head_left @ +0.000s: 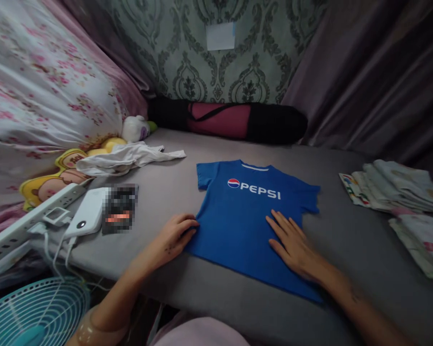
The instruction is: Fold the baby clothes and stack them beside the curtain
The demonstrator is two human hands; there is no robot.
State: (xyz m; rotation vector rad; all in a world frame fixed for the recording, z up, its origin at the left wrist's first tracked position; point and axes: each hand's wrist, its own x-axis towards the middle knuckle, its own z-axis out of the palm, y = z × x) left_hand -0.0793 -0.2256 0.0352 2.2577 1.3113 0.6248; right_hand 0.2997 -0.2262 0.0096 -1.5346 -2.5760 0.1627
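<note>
A blue T-shirt [231,226] with a white PEPSI print lies spread out, front up, on the grey bed sheet [166,187]. Its collar points away from me and its hem towards me. At the shirt's left side edge, my left hand [178,234] has its thumb and fingers drawn close together on the fabric. My right hand [294,245] rests flat on the lower right of the shirt, fingers spread, just under the print.
Folded clothes [393,185] are stacked at the right, with another folded pile [424,240] nearer. On the left are a crumpled white garment [126,158], plush toys [133,129], a white power bank [88,211], a power strip [29,216] and a fan [39,312]. A long black-and-maroon bag [220,119] lies behind.
</note>
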